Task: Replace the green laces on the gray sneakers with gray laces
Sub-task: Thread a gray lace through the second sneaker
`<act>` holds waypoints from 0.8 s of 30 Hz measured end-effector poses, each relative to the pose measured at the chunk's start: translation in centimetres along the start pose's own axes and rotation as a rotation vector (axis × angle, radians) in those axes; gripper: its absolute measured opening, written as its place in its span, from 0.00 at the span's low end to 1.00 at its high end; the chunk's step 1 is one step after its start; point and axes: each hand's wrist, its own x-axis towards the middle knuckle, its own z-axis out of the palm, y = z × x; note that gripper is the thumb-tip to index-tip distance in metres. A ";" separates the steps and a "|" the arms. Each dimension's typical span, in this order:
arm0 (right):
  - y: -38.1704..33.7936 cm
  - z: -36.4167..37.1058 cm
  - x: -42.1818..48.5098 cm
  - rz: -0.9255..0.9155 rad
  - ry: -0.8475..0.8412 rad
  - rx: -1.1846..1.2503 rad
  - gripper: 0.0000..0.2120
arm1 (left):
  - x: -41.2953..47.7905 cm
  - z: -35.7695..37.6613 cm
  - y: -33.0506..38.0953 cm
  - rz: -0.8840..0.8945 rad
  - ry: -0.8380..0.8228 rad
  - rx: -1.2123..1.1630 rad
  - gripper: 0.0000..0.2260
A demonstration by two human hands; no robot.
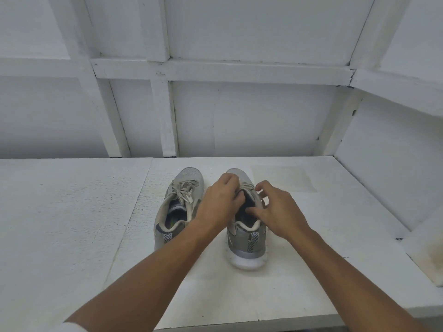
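Note:
Two gray sneakers stand side by side on the white table (pixel 72 212), toes pointing away from me. The left sneaker (pixel 189 176) carries a pale gray lace (pixel 184 194) tied in a bow. Both my hands are on the right sneaker (pixel 247 243). My left hand (pixel 220 202) curls over its tongue and lacing, fingertips down on the pale lace (pixel 248 186). My right hand (pixel 278 212) holds the shoe's right eyelet edge, thumb inside the opening and fingers bent on the outside. Most of this shoe's lacing is hidden under my hands. No green lace shows.
A white wall with framing boards (pixel 215 70) rises behind the table. A white side panel (pixel 383 164) closes off the right. A faint stained patch (pixel 282 178) marks the tabletop beyond the right sneaker.

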 end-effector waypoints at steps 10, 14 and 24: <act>-0.2 0.3 1.4 -0.283 0.031 -0.265 0.06 | -1.0 -0.3 -0.2 -0.072 -0.104 0.073 0.13; 0.2 0.5 1.5 -0.303 0.033 -0.265 0.06 | -0.7 -0.1 0.3 -0.070 -0.103 0.110 0.07; -0.2 0.7 1.2 -0.311 0.119 -0.267 0.08 | -1.2 0.1 0.6 -0.122 -0.078 0.101 0.05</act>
